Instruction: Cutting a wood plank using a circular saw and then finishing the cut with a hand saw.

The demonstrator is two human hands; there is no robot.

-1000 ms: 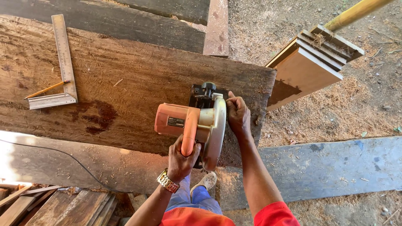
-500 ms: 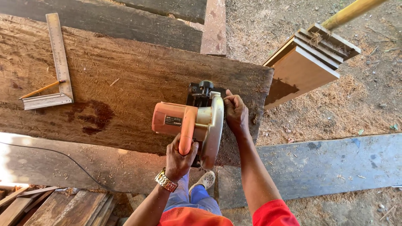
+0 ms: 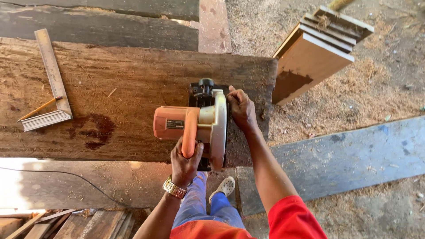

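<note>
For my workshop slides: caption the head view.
Left hand grips an orange circular saw on a wide plank; right hand steadies beside it.
</note>
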